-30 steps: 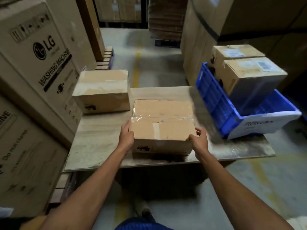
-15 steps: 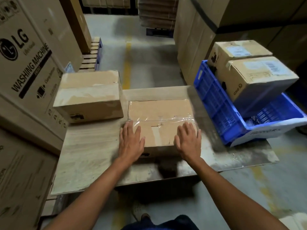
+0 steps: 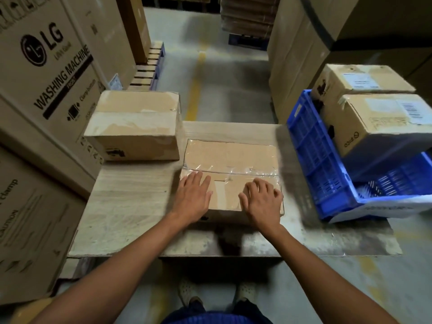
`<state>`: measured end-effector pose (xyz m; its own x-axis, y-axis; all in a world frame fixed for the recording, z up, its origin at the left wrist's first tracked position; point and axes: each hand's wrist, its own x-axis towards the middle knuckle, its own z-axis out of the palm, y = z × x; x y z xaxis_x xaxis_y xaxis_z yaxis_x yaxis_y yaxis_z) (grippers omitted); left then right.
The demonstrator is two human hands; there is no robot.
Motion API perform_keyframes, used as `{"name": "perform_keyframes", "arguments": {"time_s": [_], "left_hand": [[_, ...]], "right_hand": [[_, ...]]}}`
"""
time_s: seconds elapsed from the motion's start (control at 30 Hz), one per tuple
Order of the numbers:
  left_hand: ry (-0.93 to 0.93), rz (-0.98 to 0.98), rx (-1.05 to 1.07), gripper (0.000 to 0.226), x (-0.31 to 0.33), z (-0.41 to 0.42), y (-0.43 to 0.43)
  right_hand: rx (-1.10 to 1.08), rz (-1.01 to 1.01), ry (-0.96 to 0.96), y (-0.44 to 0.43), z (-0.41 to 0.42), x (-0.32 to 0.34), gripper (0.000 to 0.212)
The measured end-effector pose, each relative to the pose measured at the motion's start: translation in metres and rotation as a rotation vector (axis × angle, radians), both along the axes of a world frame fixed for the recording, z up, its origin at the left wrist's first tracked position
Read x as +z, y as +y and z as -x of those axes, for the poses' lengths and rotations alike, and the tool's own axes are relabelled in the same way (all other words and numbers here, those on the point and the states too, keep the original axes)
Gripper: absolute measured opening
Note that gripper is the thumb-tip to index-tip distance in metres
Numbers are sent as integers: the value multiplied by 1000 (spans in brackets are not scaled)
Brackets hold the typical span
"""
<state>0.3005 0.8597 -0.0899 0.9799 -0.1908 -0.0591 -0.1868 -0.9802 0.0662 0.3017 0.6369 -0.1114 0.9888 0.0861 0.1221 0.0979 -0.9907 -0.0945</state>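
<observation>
Left hand [image 3: 192, 198], right hand [image 3: 261, 201] cover box [image 3: 231, 157] near edge; crate label [image 3: 383, 208] blurred.

Dim warehouse aisle, grey concrete floor [image 3: 236, 85] with a yellow line [image 3: 195, 94], tall cartons [image 3: 46, 73] stacked alongside.

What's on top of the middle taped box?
On the taped box: left hand flat, right hand with bent fingers, both on its near half. Lid beneath them is covered.
</observation>
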Motion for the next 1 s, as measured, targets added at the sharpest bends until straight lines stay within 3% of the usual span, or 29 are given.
{"name": "perform_keyframes", "arguments": {"time_s": [0.1, 0.23, 0.37, 0.47, 0.6, 0.7, 0.8, 1.0], "left_hand": [[-24, -41, 53, 65, 13, -11, -9], [-82, 10, 111, 59, 10, -22, -14], [74, 20, 90, 80, -6, -30, -11], [119, -58, 59, 76, -6, -36, -12], [21, -130, -1, 73, 11, -52, -11], [-52, -24, -58, 64, 11, -66, -7], [-4, 84, -72, 66, -4, -72, -4], [37, -2, -32, 74, -3, -84, -8]], "right_hand": [[29, 55, 19, -6, -19, 17, 44], [67, 11, 97, -7, -36, 17, 57], [144, 6, 269, -9, -39, 7, 68], [148, 22, 265, -10, -41, 14, 67], [119, 98, 231, 0, -58, 34, 63], [183, 83, 276, 11, -80, 44, 71], [389, 89, 341, 19, -89, 35, 71], [377, 54, 319, 18, -83, 18, 69]]}}
